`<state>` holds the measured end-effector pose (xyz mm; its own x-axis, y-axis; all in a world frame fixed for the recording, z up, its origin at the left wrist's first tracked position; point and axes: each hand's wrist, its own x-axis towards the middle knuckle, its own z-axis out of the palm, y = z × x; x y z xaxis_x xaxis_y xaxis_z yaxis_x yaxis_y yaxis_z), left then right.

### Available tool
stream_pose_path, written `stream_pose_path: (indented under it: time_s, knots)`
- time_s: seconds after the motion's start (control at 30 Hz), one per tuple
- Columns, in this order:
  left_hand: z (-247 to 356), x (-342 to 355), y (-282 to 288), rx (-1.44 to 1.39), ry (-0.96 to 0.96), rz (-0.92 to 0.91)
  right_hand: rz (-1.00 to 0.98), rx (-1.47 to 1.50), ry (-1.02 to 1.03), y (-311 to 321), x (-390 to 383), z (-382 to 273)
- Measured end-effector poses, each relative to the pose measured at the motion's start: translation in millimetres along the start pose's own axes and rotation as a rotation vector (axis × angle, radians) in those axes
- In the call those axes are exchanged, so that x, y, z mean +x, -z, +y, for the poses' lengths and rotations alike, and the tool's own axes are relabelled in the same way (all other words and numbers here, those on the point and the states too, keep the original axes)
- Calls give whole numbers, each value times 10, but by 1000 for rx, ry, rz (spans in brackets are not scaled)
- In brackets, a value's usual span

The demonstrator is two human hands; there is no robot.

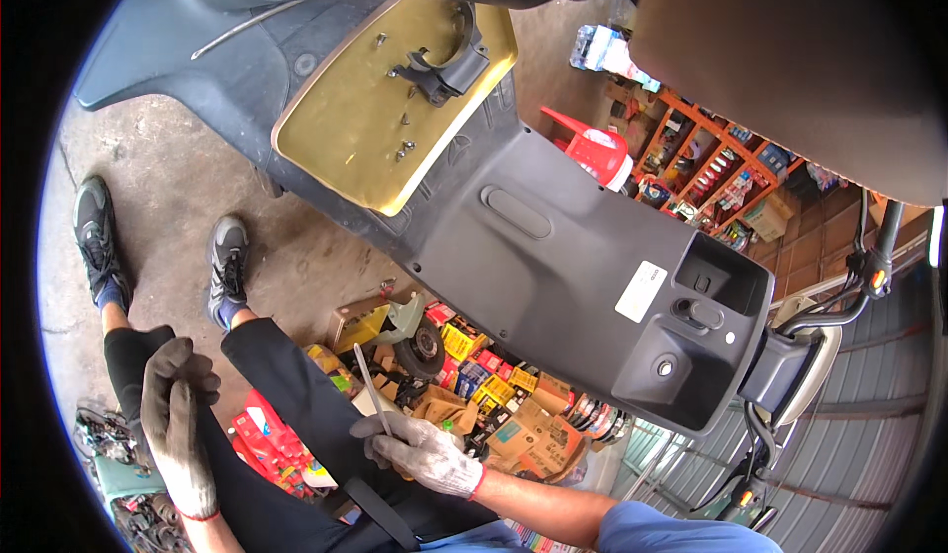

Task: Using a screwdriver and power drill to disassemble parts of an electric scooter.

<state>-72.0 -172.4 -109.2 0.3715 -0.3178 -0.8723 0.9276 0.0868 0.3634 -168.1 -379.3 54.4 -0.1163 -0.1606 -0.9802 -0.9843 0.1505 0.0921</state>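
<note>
One slim rod [372,389] is gripped in the right hand [429,454], on the near side of the scooter [563,276]; the left hand [178,420] is empty, unclenched. The rod is judged light, stiff, possibly slippery, best grasped at its near end.

A slim silvery rod [372,390], held in the right hand [427,453], slants leftward.

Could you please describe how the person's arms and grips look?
Left grip and right grip wear whitish gloves, dark grey toward the tips, with red trim. A blue sleeve ends above the bare right forearm; no left sleeve shows.
</note>
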Motion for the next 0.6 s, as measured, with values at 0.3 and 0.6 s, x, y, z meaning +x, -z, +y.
stream_pose_path:
  time_s: [0.3, 0.6]
  knots:
    - [-65, 44, 25, 10, -29, -52, -20, -90, 11, 12, 92, -95]
    - [99, -5, 41, 5, -21, -66, 11, -38, 11, -107, -9, -78]
